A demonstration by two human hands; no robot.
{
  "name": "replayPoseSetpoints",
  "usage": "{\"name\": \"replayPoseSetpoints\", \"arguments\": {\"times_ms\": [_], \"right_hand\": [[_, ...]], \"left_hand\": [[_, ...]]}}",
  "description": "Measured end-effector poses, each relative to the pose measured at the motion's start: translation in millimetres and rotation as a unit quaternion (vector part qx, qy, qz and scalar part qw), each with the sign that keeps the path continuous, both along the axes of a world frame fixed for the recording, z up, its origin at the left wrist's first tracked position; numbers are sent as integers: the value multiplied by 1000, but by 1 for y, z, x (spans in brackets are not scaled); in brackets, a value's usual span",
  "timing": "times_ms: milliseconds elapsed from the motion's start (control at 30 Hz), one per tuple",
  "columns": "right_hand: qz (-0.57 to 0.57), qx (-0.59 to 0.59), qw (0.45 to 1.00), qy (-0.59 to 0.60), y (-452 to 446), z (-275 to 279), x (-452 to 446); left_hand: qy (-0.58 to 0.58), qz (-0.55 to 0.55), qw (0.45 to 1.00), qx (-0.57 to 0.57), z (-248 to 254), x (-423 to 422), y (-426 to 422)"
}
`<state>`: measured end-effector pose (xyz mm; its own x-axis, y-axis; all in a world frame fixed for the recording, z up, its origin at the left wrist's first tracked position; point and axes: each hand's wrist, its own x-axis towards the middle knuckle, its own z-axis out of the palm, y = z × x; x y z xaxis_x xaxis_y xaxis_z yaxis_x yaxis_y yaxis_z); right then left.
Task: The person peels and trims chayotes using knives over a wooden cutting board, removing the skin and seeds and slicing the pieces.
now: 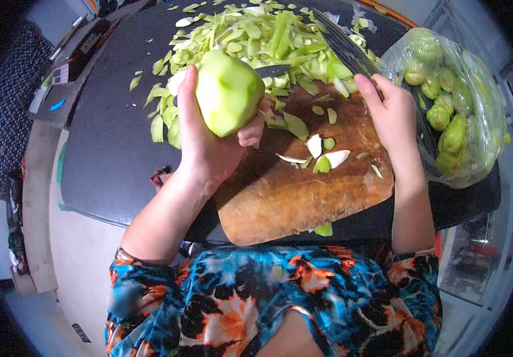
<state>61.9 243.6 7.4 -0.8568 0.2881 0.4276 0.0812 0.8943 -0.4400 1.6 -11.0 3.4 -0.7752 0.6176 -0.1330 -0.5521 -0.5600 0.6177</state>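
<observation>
Head view: left hand point(203, 140) grasping peeled green fruit point(227, 92), held up over the table point(108, 160), left of cutting board point(304, 202). Right hand point(393, 116) at the near end of dark long item point(346, 44), fingers bent, can't tell if gripping. Peelings point(238, 35) piled beyond board, plastic bag point(476, 119) of green fruits at right

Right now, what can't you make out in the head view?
- Dark blade: rest hidden behind peeled vegetable and left hand.
- Ridged dark thing by right hand: blurred; what it is and whether it's gripped, unclear.
- Board: far edge under peelings.
- Clear bag: wrinkled plastic obscures the count inside.
</observation>
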Motion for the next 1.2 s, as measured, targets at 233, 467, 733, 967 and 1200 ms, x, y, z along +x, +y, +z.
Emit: {"name": "replayPoseSetpoints", "arguments": {"times_ms": [233,467,733,967,1200], "right_hand": [[304,13,952,28,-60,23,37],[319,12,947,45,-68,11,38],[23,7,1000,0,-23,-1,5],[235,11,970,63,-43,12,25],[335,54,938,70,-69,6,36]], "left_hand": [[-41,80,994,-63,-2,3,8],[45,70,992,-90,-3,0,8],[34,-16,999,-20,-7,0,-1],[-98,1,995,1,0,-4,0],[-125,-18,987,94,-9,-9,-4]]}}
